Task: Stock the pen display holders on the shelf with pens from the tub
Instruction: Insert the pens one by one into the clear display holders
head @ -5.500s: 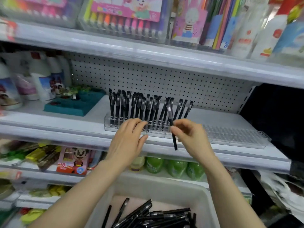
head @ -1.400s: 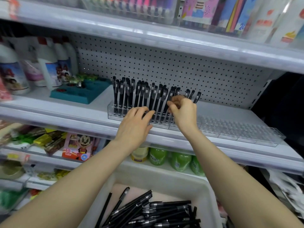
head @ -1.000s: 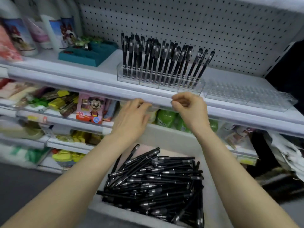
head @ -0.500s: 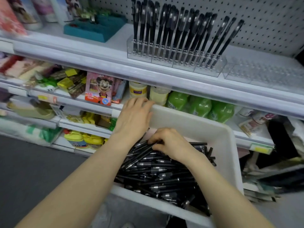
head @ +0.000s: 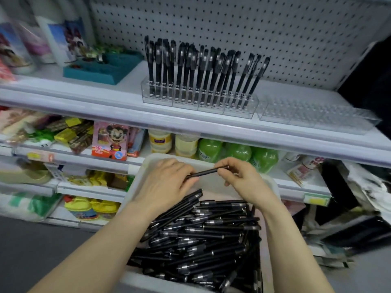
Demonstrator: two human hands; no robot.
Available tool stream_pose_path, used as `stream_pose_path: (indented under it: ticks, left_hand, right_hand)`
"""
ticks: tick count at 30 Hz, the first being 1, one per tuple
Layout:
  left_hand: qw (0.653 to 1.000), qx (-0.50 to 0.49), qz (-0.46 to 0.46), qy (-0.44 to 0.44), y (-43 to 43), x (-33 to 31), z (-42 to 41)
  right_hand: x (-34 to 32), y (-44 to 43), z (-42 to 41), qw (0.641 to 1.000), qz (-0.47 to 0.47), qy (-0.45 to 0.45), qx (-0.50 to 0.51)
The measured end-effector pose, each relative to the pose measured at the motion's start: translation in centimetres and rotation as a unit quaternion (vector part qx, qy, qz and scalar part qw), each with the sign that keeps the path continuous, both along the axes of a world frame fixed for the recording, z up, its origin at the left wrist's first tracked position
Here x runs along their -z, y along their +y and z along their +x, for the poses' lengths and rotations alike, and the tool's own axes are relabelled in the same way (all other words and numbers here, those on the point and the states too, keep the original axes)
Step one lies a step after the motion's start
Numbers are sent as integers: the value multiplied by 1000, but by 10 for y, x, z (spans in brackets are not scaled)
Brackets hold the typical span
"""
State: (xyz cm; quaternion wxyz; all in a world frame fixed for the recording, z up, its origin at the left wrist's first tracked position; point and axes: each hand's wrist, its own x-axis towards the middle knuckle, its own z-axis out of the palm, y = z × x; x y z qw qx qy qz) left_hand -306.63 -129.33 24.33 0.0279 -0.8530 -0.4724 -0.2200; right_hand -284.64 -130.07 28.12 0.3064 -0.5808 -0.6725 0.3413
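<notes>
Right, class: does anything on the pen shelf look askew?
Yes. In the filled clear holder, the rightmost black pens lean right while those at the left stand nearly upright. The clear holder beside it has none.

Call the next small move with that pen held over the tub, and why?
Probably lift the pen, held between the left hand and right hand, to the right end of the filled holder and stand it upright in a free slot. The clear holder beside it has no pens, and the tub holds plenty.
</notes>
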Motion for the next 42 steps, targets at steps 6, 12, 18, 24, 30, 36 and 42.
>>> stream_pose_path:
  ticks: [6,12,18,24,30,36,42]
  left_hand:
    - [998,8,45,32,1,-6,4]
    - [994,-5,36,-102,11,-44,8]
    - [992,-49,39,-114,60,-91,23]
    - [993,-78,87,-20,103,-93,43]
    - [991,-95,91,-12,111,-87,41]
    - [990,-91,105,-24,113,-86,40]
    - [990,-84,106,-34,116,-82,39]
  right_hand:
    - [1,0,-11,965,168,-197,-43]
    - [-27,4,-15,951,250,-179,-19]
    - [-79,39,12,965,227,-22,128]
    - [-122,90,9,943,272,40,188]
    - [-125,130,-4,943,270,24,195]
    - [-107,150,-10,956,219,-89,174]
    - [-100,152,-15,951,216,-125,183]
